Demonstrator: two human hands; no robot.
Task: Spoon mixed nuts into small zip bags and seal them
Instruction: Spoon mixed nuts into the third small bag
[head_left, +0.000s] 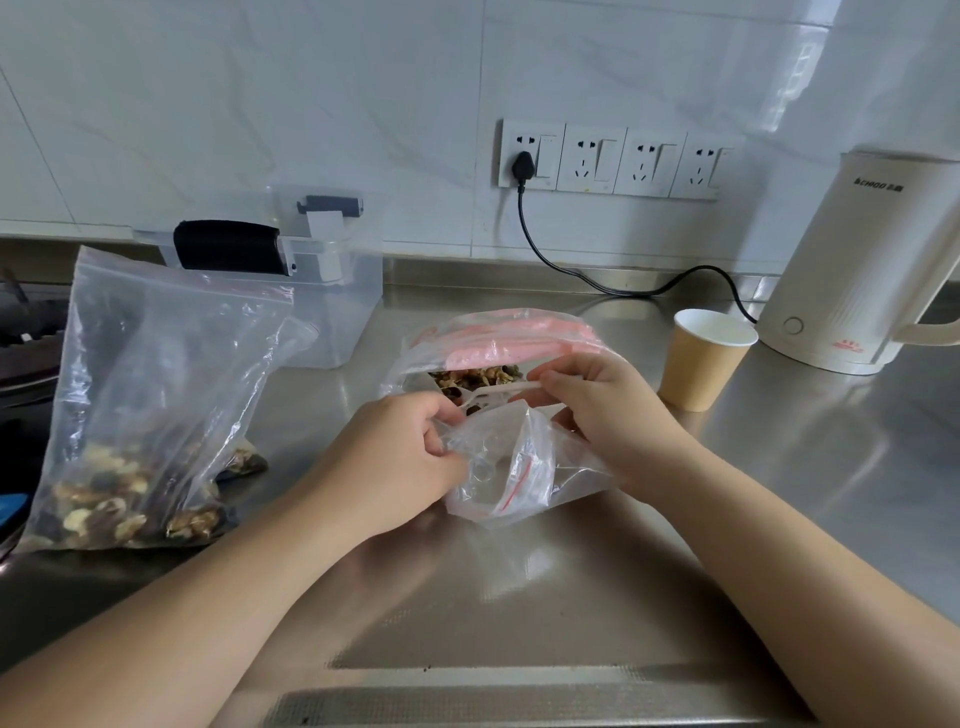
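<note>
left hand (415, 447) pinches small zip bag (519, 467) at desk (779, 467) centre | right hand (592, 410) grips white spoon (498, 392) over bag mouth | nuts (472, 376) in pink-striped bag (498, 338) just beyond

From my remote seat, the spoon (488, 396) shows only in part: its white handle runs under the right hand (597, 410), and its bowl blurs behind plastic. The small zip bag (511, 467) hides the left hand (410, 457) fingertips. The kettle (872, 270) is cut by the right edge, the stove (26, 332) by the left. I cannot read the kettle's red label.
</note>
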